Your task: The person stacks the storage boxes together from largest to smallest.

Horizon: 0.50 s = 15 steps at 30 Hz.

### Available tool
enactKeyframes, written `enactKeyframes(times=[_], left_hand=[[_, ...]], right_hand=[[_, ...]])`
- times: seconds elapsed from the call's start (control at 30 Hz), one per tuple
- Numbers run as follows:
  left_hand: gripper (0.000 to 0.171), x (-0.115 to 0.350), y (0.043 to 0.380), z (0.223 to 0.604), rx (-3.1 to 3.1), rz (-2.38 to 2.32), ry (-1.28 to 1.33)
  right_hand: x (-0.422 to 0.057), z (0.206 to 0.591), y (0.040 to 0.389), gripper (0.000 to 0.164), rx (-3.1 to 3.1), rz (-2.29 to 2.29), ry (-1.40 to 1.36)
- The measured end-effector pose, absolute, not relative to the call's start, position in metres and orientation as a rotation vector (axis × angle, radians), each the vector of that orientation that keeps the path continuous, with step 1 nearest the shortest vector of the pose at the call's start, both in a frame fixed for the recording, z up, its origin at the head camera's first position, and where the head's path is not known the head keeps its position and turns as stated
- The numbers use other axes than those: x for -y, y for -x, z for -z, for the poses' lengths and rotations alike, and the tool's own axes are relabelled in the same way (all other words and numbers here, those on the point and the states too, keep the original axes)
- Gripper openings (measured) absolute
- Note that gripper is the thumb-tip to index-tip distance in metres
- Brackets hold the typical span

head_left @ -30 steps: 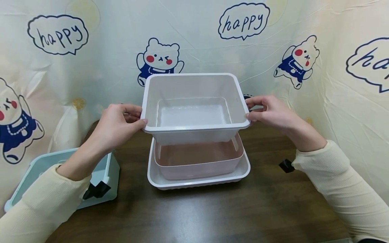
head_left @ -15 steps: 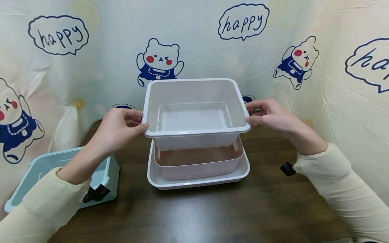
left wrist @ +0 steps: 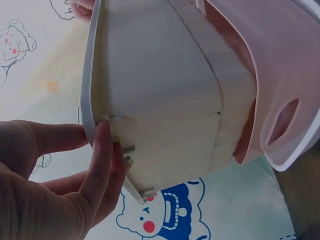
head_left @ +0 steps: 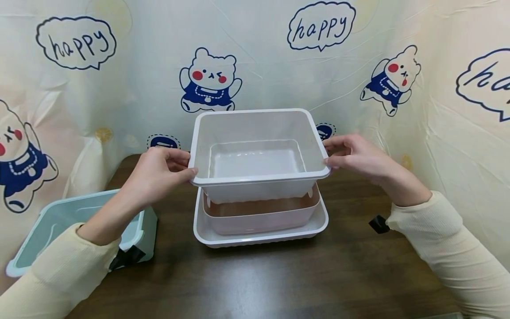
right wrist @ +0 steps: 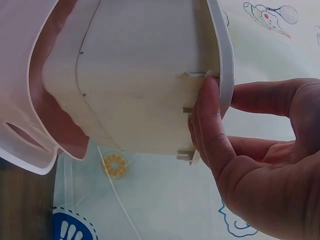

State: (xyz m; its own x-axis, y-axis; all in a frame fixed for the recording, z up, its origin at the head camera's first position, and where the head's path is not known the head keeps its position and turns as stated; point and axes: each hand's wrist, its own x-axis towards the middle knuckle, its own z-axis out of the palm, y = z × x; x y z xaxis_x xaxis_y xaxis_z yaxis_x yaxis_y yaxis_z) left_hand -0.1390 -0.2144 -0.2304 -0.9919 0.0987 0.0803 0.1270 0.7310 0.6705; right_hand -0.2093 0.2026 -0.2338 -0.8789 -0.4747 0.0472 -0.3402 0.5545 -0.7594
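A white rectangular plastic bin (head_left: 255,159) is held level between both hands at mid-table. My left hand (head_left: 159,170) pinches its left rim, thumb on top and fingers curled beneath. On the opposite side my right hand (head_left: 354,155) pinches the right rim the same way. Below it stands a pink bin (head_left: 259,225) with cut-out handles, set in a shallow white tray (head_left: 203,237). In the left wrist view the white bin's lower end (left wrist: 235,115) reaches inside the pink bin's rim (left wrist: 254,70); the right wrist view shows this from the other side.
A light blue bin (head_left: 149,230) stands at the left of the dark wooden table (head_left: 247,283), partly behind my left forearm. A printed curtain (head_left: 263,57) closes off the back and sides. Black straps (head_left: 378,224) hang by both sleeves.
Both hands have lowered the white bin steadily, so its bottom now hides more of the pink bin's inside. The pink bin, tray and blue bin stay in place.
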Motion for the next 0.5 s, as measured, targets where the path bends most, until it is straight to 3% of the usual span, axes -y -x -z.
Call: enactKeyframes(times=[0.5], left_hand=[[0.041, 0.2122, 0.1338, 0.2327, 2.889, 1.123, 0.185]], right_hand=[[-0.2064, 0.2399, 0.2065, 0.044, -2.551, 1.295, 0.707]])
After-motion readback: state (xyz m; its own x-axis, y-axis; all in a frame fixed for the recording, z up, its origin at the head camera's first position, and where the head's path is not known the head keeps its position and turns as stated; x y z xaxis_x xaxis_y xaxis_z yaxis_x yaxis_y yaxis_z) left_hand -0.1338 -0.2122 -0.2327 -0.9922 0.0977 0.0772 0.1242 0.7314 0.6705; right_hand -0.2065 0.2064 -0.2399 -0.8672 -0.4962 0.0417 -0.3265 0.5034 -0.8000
